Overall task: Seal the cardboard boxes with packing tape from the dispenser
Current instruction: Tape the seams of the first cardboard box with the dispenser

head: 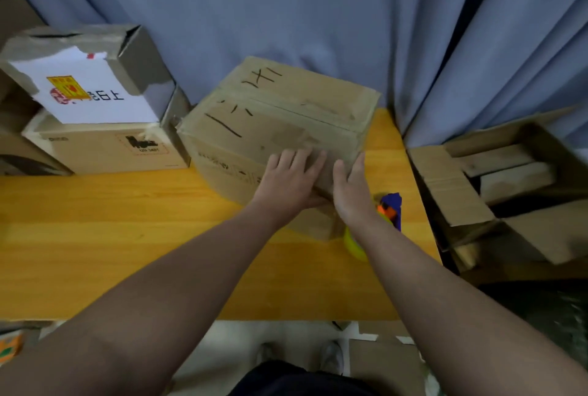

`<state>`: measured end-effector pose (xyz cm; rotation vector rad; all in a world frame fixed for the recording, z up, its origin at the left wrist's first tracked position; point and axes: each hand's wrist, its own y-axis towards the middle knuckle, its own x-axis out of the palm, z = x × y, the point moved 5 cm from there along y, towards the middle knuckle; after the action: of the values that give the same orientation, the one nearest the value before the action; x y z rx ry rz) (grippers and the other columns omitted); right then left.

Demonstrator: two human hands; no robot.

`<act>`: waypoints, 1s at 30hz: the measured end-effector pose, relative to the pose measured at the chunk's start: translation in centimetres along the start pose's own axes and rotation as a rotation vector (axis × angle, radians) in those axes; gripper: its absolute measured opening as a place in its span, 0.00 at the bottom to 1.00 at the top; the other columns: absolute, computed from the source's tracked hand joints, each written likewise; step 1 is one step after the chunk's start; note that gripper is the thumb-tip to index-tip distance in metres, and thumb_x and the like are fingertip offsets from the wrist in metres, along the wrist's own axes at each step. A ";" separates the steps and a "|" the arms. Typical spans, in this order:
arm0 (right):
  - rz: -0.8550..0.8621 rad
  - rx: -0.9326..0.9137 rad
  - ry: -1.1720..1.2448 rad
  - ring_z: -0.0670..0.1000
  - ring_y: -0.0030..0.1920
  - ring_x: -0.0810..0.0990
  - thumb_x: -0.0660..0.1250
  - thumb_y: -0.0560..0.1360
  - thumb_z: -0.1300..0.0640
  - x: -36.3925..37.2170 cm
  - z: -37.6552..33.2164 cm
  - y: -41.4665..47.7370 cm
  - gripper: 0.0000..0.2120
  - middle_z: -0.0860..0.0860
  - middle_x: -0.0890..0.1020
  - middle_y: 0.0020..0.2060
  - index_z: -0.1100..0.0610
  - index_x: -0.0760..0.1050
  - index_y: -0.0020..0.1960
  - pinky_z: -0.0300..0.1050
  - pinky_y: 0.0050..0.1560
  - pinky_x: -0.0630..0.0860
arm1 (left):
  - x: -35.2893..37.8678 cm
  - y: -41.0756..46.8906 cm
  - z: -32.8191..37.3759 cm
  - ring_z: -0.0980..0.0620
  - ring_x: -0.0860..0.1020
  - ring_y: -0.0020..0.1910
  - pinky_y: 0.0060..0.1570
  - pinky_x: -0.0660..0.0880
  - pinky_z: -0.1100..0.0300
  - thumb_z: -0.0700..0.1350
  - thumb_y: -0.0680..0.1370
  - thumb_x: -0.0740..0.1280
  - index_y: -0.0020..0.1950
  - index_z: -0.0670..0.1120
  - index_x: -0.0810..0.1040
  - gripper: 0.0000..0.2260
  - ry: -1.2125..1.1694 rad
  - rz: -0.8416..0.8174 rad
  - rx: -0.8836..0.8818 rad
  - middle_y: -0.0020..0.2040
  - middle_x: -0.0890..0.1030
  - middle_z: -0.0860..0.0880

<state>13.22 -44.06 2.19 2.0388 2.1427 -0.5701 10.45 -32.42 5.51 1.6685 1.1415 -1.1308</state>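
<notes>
A brown cardboard box with black handwriting on its closed top flaps stands at an angle in the middle of the yellow wooden table. My left hand lies flat on the box's near corner, fingers spread over the top edge. My right hand presses against the same corner from the right side, fingers together. A tape dispenser with blue, orange and yellow parts lies on the table just right of my right wrist, partly hidden by my forearm. Neither hand holds it.
Two stacked boxes stand at the table's back left, the upper one bearing a white label. An open carton with wooden pieces inside sits off the table's right edge. A blue curtain hangs behind. Flattened cardboard lies on the floor.
</notes>
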 end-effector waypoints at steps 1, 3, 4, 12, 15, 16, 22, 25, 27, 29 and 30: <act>0.006 -0.001 0.022 0.54 0.75 0.59 0.52 0.83 0.47 -0.1 0.1 0.0 0.31 0.54 0.57 0.77 0.56 0.40 0.78 0.50 0.73 0.60 | 0.0 -0.4 -0.6 0.43 0.74 0.60 0.56 0.70 0.51 0.67 0.73 0.62 0.74 0.46 0.65 0.37 -0.028 0.022 0.031 0.68 0.72 0.44; 0.024 -0.003 0.022 0.54 0.73 0.62 0.51 0.83 0.48 -0.4 0.0 0.4 0.30 0.54 0.61 0.75 0.56 0.43 0.79 0.49 0.71 0.62 | 0.4 -1.2 -2.6 0.44 0.66 0.71 0.67 0.63 0.50 0.64 0.76 0.59 0.77 0.47 0.59 0.34 -0.069 -0.001 0.069 0.75 0.63 0.46; 0.023 -0.010 0.006 0.55 0.72 0.64 0.51 0.83 0.48 -0.6 -0.2 0.7 0.29 0.54 0.63 0.74 0.55 0.44 0.79 0.51 0.71 0.63 | 0.7 -1.7 -4.1 0.45 0.59 0.74 0.71 0.57 0.50 0.62 0.78 0.57 0.78 0.48 0.54 0.33 -0.107 -0.052 0.041 0.77 0.58 0.47; 0.013 0.005 -0.329 0.61 0.69 0.67 0.50 0.84 0.53 -3.6 -2.9 6.0 0.21 0.59 0.69 0.71 0.57 0.62 0.75 0.49 0.66 0.64 | 2.6 -7.3 -15.3 0.38 0.53 0.75 0.72 0.56 0.42 0.64 0.76 0.60 0.78 0.58 0.47 0.35 -0.320 -0.320 -0.459 0.79 0.45 0.43; 0.156 0.106 -0.452 0.64 0.66 0.68 0.50 0.84 0.50 -3.2 -3.8 6.4 0.21 0.64 0.71 0.66 0.58 0.65 0.72 0.53 0.62 0.65 | 2.5 -8.7 -15.5 0.39 0.61 0.73 0.67 0.67 0.47 0.57 0.77 0.65 0.78 0.57 0.51 0.34 -0.501 -0.292 -0.495 0.79 0.44 0.45; 0.189 0.181 -0.454 0.64 0.67 0.66 0.51 0.83 0.48 -2.7 -3.7 6.1 0.22 0.63 0.68 0.68 0.58 0.64 0.72 0.53 0.64 0.64 | 2.3 -9.0 -15.3 0.40 0.62 0.73 0.66 0.68 0.48 0.55 0.77 0.66 0.78 0.56 0.52 0.34 -0.497 -0.272 -0.498 0.79 0.45 0.46; 0.285 0.316 -0.191 0.62 0.76 0.51 0.67 0.76 0.45 1.2 -3.8 3.9 0.42 0.57 0.37 0.76 0.50 0.44 0.79 0.58 0.71 0.62 | 1.2 -11.8 -13.5 0.40 0.67 0.69 0.62 0.70 0.50 0.58 0.77 0.64 0.78 0.49 0.53 0.34 -0.367 -0.215 -0.321 0.77 0.52 0.42; 0.195 0.324 -0.237 0.63 0.74 0.55 0.66 0.77 0.45 3.1 -4.6 3.8 0.40 0.58 0.35 0.76 0.51 0.44 0.79 0.59 0.67 0.69 | 0.9 -12.8 -12.0 0.39 0.74 0.60 0.55 0.75 0.50 0.52 0.76 0.69 0.77 0.46 0.57 0.35 -0.330 -0.170 -0.051 0.69 0.62 0.40; 0.143 0.341 -0.188 0.64 0.74 0.56 0.63 0.79 0.49 4.5 -5.1 3.2 0.36 0.58 0.34 0.76 0.50 0.45 0.79 0.58 0.65 0.71 | 0.9 -12.6 -12.6 0.40 0.75 0.56 0.50 0.77 0.51 0.45 0.75 0.71 0.77 0.48 0.58 0.34 -0.264 -0.106 0.058 0.66 0.64 0.40; 0.113 0.341 -0.124 0.64 0.74 0.56 0.60 0.81 0.52 5.4 -5.4 2.6 0.33 0.57 0.33 0.75 0.47 0.45 0.78 0.59 0.66 0.70 | 1.0 -11.4 -13.8 0.40 0.70 0.63 0.59 0.71 0.50 0.42 0.77 0.68 0.78 0.54 0.51 0.36 -0.117 -0.095 0.100 0.70 0.63 0.41; 0.105 0.337 -0.106 0.64 0.73 0.57 0.59 0.82 0.53 5.5 -5.4 2.4 0.31 0.57 0.32 0.75 0.45 0.45 0.78 0.59 0.65 0.70 | 1.1 -10.6 -14.6 0.40 0.65 0.68 0.65 0.66 0.49 0.43 0.79 0.65 0.78 0.57 0.45 0.36 -0.033 -0.106 0.095 0.73 0.60 0.42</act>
<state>16.02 -36.97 4.81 2.2087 1.9751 -1.0598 3.85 -15.69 7.14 1.6712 1.1836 -1.2919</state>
